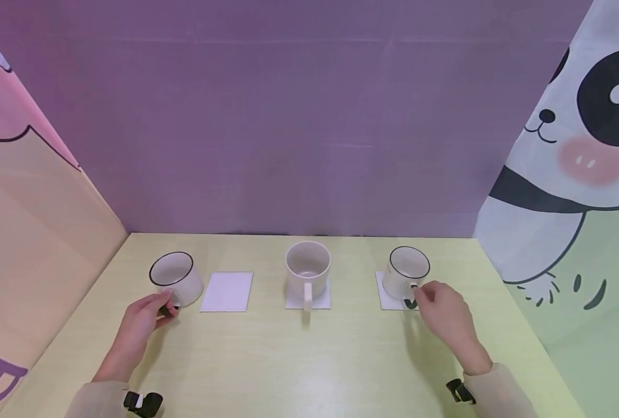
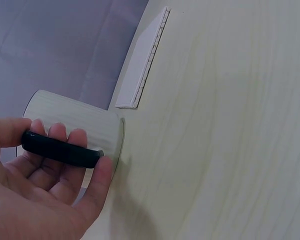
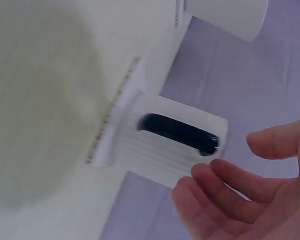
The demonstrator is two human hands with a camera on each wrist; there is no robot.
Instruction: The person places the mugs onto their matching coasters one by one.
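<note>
A: Yellow-green tabletop (image 1: 309, 360), purple backdrop. Left hand (image 1: 144, 319) is gripping the black handle (image 2: 60, 148) of the left black-rimmed cream mug (image 1: 176, 278), which is sitting beside the bare white square coaster (image 1: 228, 291).

B: Right hand (image 1: 442, 316) is hovering loose-fingered, holding nothing, by the right black-rimmed cream mug (image 1: 405, 271), beyond the coaster.

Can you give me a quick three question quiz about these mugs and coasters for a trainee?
1. True or false: the left hand has its fingers curled round the black handle of the left mug.
2. Which mug stands off a coaster? A) the left mug B) the middle mug C) the right mug
3. Fill in: the bare coaster lies between the left mug and the ______ mug.

Key:
1. True. The left wrist view shows the fingers wrapped round it.
2. A. It stands on the table beside the bare coaster.
3. Middle.

The right hand is at the right mug's handle, not gripping it in the right wrist view.
</note>
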